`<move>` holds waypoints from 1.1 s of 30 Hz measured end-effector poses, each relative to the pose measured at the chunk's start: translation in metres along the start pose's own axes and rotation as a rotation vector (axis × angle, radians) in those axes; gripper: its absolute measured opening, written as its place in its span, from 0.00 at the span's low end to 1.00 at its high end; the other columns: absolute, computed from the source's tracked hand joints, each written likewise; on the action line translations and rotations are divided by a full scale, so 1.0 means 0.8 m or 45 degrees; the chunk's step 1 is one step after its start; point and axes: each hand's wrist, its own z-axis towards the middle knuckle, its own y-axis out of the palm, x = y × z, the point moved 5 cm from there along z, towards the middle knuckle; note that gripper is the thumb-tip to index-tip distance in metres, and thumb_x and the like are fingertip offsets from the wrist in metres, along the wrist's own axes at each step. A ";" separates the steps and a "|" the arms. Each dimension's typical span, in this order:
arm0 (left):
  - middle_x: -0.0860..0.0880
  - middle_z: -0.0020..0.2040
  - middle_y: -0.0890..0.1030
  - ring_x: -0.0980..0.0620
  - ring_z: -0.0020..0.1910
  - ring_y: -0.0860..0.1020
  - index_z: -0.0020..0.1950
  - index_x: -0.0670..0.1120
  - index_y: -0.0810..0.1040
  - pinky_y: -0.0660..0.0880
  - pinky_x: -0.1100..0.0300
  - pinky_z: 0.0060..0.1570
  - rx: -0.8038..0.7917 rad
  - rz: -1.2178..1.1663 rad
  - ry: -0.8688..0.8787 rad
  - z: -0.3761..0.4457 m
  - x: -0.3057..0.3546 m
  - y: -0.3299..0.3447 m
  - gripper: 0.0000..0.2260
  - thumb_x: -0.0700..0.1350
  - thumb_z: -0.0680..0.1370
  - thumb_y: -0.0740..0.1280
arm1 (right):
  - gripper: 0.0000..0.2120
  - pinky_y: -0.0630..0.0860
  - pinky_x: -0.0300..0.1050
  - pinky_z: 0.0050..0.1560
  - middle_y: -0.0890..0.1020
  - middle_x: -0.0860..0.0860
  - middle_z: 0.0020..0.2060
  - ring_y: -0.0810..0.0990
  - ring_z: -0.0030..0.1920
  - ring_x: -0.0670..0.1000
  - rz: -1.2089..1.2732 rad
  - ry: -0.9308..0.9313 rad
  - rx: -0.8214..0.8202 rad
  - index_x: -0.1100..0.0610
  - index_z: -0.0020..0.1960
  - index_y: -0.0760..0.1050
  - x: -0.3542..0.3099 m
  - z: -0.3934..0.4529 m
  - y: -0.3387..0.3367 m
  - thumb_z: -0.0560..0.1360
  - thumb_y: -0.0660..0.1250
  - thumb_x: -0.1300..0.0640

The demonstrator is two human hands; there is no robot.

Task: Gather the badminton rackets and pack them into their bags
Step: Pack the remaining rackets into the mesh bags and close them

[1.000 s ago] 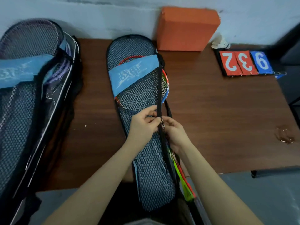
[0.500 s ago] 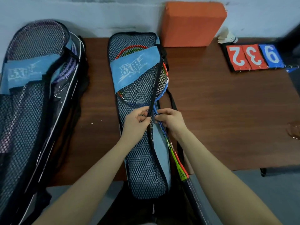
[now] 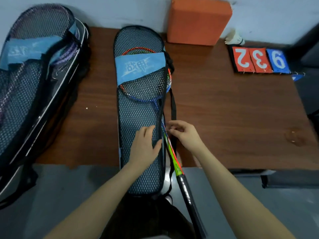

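Note:
A black mesh racket bag [image 3: 138, 118] with a blue band lies lengthwise on the brown table [image 3: 224, 118], its lower end over the front edge. Rackets with red and blue frames [image 3: 146, 95] show through the mesh; their shafts and a black grip [image 3: 187, 192] stick out of the open right side. My left hand [image 3: 146, 144] rests flat on the mesh. My right hand [image 3: 183, 132] has its fingers curled at the bag's right edge by the shafts; what they pinch is too small to tell. A second mesh bag [image 3: 34, 83] with purple rackets lies at the left.
An orange block [image 3: 198, 21] stands against the wall behind the bag. A shuttlecock [image 3: 235, 38] and a score flip board [image 3: 259, 60] showing 2, 3, 9 lie at the back right. A black strap [image 3: 173, 104] trails beside the bag. Grey floor lies below the table's front edge.
My left hand has let go of the zipper edge and now lies flat on the mesh. The bag's right side has opened further, and the racket grip shows more.

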 end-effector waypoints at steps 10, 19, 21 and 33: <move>0.43 0.59 0.67 0.44 0.58 0.66 0.72 0.45 0.59 0.69 0.53 0.55 -0.086 0.221 -0.256 -0.090 0.018 0.062 0.28 0.45 0.75 0.66 | 0.10 0.74 0.36 0.40 0.83 0.62 0.48 0.78 0.41 0.50 0.295 0.359 -0.085 0.62 0.52 0.79 0.109 -0.152 -0.024 0.78 0.63 0.57; 0.46 0.45 0.73 0.51 0.41 0.72 0.64 0.47 0.73 0.72 0.58 0.46 0.094 -0.259 -0.282 -0.094 0.029 0.029 0.21 0.32 0.72 0.64 | 0.16 0.68 0.45 0.45 0.78 0.54 0.41 0.73 0.42 0.54 0.691 0.574 -0.398 0.57 0.49 0.81 0.127 -0.169 0.002 0.76 0.64 0.45; 0.47 0.43 0.74 0.51 0.40 0.74 0.63 0.46 0.75 0.74 0.60 0.48 0.093 -0.367 -0.284 -0.095 0.032 0.021 0.21 0.32 0.72 0.65 | 0.11 0.67 0.47 0.47 0.78 0.55 0.41 0.71 0.42 0.54 0.683 0.471 -0.480 0.56 0.46 0.82 0.114 -0.173 0.003 0.72 0.69 0.50; 0.51 0.40 0.73 0.56 0.37 0.73 0.59 0.50 0.78 0.73 0.66 0.39 -0.020 -0.759 -0.320 -0.099 0.029 -0.012 0.19 0.32 0.72 0.66 | 0.05 0.73 0.44 0.51 0.81 0.53 0.41 0.79 0.42 0.50 0.564 0.425 -0.362 0.56 0.43 0.77 0.089 -0.171 0.015 0.70 0.72 0.63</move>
